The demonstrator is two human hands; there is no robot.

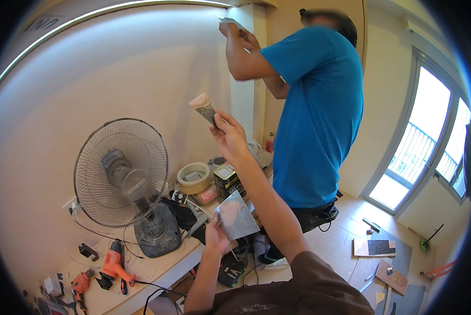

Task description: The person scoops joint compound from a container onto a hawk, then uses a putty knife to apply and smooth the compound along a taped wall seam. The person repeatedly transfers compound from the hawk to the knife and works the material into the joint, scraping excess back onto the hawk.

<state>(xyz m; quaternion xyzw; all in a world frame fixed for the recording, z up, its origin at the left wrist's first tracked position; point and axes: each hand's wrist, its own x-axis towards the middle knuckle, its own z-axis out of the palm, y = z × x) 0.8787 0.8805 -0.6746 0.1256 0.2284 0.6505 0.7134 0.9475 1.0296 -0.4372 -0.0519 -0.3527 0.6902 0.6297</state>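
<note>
My right hand [229,135] is raised in front of the pale wall, its fingers closed round a putty knife [206,111]. Pinkish filler coats the wide end of the blade, which points up and left. Lower down, my left hand [216,235] grips the edge of a square, flat metal plate [244,224]. A patch of the same pinkish filler [234,212] lies on the plate. The plate is tilted beside a dark tin [228,180] on the worktop. Both hands are apart from the wall.
A desk fan [121,173] stands on the worktop [157,270] at left, near tape rolls [193,177], an orange heat gun [113,265] and an orange drill [80,283]. A co-worker in a blue shirt [319,115] reaches toward the wall corner. Boards [374,247] lie on the right-hand floor.
</note>
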